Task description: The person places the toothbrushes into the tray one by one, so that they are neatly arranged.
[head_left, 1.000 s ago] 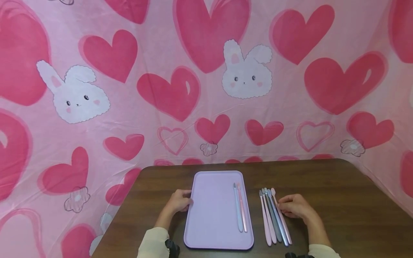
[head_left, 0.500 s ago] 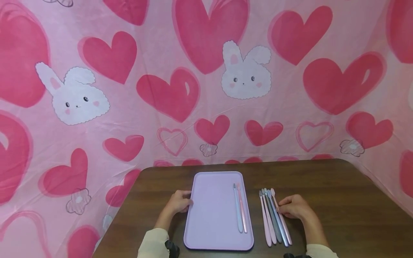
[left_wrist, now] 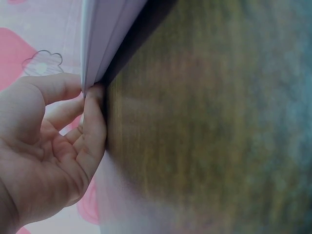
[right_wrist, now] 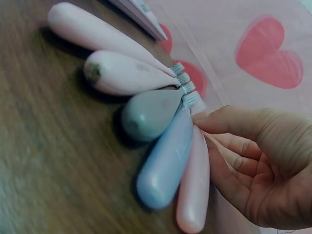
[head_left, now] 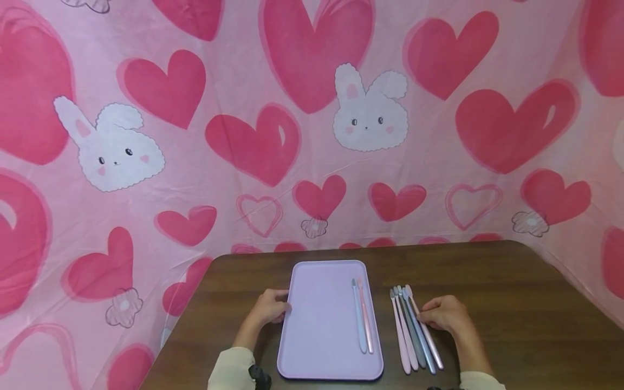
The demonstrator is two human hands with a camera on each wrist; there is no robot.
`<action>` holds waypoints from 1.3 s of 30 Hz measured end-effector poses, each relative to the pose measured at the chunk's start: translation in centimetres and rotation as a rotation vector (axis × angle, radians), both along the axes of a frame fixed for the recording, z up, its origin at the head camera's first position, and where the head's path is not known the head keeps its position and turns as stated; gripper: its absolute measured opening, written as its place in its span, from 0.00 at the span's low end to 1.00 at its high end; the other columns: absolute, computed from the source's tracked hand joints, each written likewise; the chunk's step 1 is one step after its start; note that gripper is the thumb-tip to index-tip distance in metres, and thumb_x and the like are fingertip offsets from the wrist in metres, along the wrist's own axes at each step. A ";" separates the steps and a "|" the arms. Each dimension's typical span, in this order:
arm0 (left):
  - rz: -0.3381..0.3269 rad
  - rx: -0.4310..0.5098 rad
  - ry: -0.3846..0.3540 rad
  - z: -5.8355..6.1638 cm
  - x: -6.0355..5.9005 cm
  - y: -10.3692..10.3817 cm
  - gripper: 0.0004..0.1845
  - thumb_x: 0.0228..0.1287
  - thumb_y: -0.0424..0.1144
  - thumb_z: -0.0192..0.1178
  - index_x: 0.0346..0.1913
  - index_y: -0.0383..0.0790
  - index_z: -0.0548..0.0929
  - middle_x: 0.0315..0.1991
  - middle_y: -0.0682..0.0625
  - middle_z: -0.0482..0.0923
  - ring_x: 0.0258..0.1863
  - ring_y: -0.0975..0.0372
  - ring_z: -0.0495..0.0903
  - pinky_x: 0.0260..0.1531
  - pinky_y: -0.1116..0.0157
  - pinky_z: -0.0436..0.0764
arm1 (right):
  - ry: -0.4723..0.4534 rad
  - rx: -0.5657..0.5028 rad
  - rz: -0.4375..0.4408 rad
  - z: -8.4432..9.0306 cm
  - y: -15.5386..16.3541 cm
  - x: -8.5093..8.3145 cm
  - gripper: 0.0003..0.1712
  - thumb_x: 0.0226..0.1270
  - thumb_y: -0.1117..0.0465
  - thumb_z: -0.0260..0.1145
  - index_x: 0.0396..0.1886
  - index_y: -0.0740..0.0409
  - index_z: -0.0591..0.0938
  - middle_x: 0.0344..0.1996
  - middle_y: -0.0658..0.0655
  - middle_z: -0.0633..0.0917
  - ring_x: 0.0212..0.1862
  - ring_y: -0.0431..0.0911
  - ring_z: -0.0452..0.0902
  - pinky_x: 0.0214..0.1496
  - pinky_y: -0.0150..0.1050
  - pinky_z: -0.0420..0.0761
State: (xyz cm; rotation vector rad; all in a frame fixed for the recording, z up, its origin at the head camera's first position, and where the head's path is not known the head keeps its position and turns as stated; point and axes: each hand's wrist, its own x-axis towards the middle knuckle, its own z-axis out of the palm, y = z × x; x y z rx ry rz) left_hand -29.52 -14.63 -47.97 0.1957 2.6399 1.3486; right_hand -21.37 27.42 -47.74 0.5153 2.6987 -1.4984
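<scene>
My left hand (head_left: 271,306) pinches the left rim of a lilac tray (head_left: 317,325), thumb above and fingers beneath in the left wrist view. Near the tray's right side lie a light blue toothbrush (head_left: 361,319) and a pink toothbrush (head_left: 366,325), side by side. To the right, several toothbrushes are fanned on the table, heads pointing away. My right hand (head_left: 444,313) pinches the rightmost pink toothbrush (right_wrist: 193,195) around its upper handle. Next to that are a blue toothbrush (right_wrist: 165,163), a grey-green toothbrush (right_wrist: 148,117) and two pale pink toothbrushes (right_wrist: 129,73).
All of this sits on a dark brown wooden table (head_left: 517,303) with rounded far corners. Behind it hangs a pink cloth (head_left: 312,146) printed with hearts and rabbits. Bare wood separates the tray from the fanned toothbrushes.
The rightmost pink toothbrush has turned slightly in my right hand, its head shifting left and its handle end right. My left hand stays on the tray rim.
</scene>
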 end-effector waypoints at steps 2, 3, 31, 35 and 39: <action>0.000 -0.001 0.002 0.0 0.0 0.0 0.28 0.63 0.34 0.64 0.67 0.31 0.77 0.56 0.30 0.82 0.29 0.59 0.83 0.37 0.56 0.89 | -0.001 0.022 -0.003 0.0 -0.1 0.0 0.16 0.45 0.66 0.78 0.34 0.72 0.86 0.23 0.53 0.85 0.26 0.40 0.80 0.30 0.32 0.84; -0.001 -0.001 0.001 0.0 0.1 0.0 0.28 0.63 0.34 0.64 0.67 0.31 0.77 0.56 0.30 0.82 0.30 0.59 0.83 0.37 0.56 0.89 | -0.003 0.041 -0.003 0.0 -0.1 0.0 0.16 0.45 0.65 0.78 0.33 0.71 0.87 0.22 0.52 0.85 0.26 0.40 0.80 0.30 0.32 0.83; 0.000 -0.002 -0.008 -0.2 0.1 -0.2 0.28 0.63 0.35 0.65 0.67 0.32 0.77 0.55 0.33 0.83 0.29 0.58 0.83 0.38 0.56 0.89 | 0.058 -0.094 -0.010 -0.3 0.2 -0.1 0.16 0.53 0.64 0.70 0.37 0.75 0.87 0.18 0.45 0.83 0.24 0.37 0.76 0.28 0.29 0.79; 0.002 -0.001 -0.009 -0.2 -0.1 -0.1 0.28 0.63 0.35 0.65 0.67 0.32 0.77 0.55 0.33 0.83 0.29 0.58 0.83 0.37 0.57 0.89 | 0.066 -0.141 -0.003 -0.1 0.2 -0.3 0.18 0.56 0.64 0.68 0.40 0.77 0.85 0.22 0.47 0.84 0.27 0.37 0.78 0.31 0.30 0.81; 0.001 0.000 -0.009 -0.3 0.1 -0.2 0.29 0.63 0.35 0.65 0.68 0.33 0.77 0.54 0.34 0.83 0.27 0.59 0.82 0.36 0.59 0.89 | 0.066 -0.179 -0.002 -0.1 0.3 -0.4 0.19 0.58 0.65 0.68 0.42 0.78 0.84 0.24 0.48 0.86 0.29 0.37 0.80 0.33 0.29 0.83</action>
